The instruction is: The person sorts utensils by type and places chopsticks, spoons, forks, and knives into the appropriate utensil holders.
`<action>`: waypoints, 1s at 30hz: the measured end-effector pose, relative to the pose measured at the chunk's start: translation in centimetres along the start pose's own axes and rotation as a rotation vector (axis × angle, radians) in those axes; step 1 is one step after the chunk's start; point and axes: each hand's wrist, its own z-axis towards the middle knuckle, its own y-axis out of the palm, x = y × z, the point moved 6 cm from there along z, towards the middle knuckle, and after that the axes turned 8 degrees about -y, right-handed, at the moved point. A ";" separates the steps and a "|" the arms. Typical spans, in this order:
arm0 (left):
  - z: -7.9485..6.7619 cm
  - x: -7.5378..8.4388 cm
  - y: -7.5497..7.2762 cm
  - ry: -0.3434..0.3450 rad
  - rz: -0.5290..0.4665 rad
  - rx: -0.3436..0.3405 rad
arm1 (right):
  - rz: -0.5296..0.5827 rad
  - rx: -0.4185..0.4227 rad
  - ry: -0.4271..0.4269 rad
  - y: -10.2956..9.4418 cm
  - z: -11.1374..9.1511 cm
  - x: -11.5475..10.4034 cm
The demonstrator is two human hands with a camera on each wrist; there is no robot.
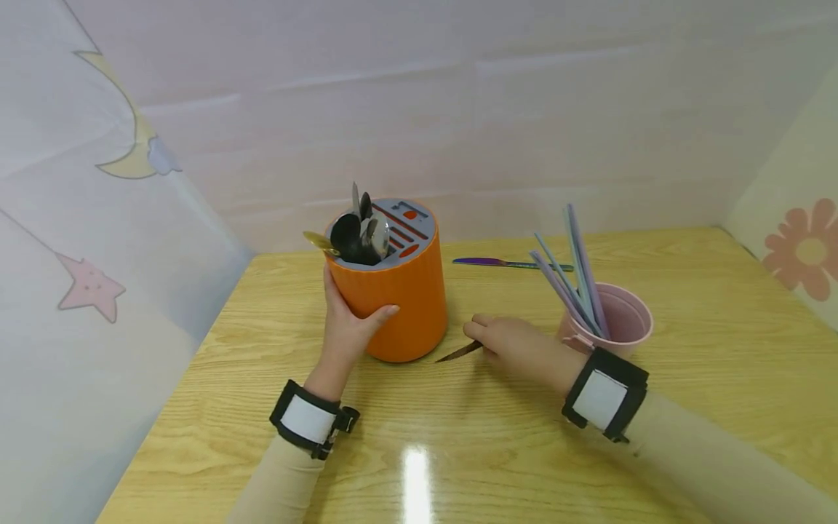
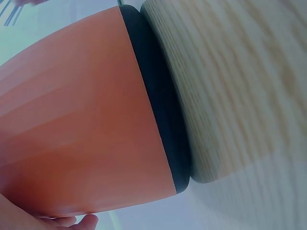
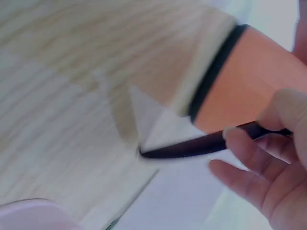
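Observation:
An orange cylindrical utensil holder [image 1: 412,313] with a grey slotted top stands upright on the table. My left hand [image 1: 345,329] grips its left side, thumb across the front; the left wrist view shows its orange wall [image 2: 91,110] and black base. Black, silver and gold spoons [image 1: 347,234] are gathered in the left part of the top, while several slots on the right show no cutlery. To the right of the holder, my right hand [image 1: 520,348] pinches a dark table knife [image 3: 187,147] between thumb and fingers. Its blade points left, low over the table, near the holder's base.
A rainbow-coloured knife [image 1: 481,261] lies on the wooden table [image 1: 216,437] behind my right hand. At the right stands a pink bucket [image 1: 630,314] with several pastel straws [image 1: 579,269] leaning in it. Printed cloth [image 1: 458,124] hangs behind the table.

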 end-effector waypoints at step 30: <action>0.1 0.3 -0.1 0.018 0.002 0.013 | 0.797 1.001 0.098 -16.6 8.2 -0.5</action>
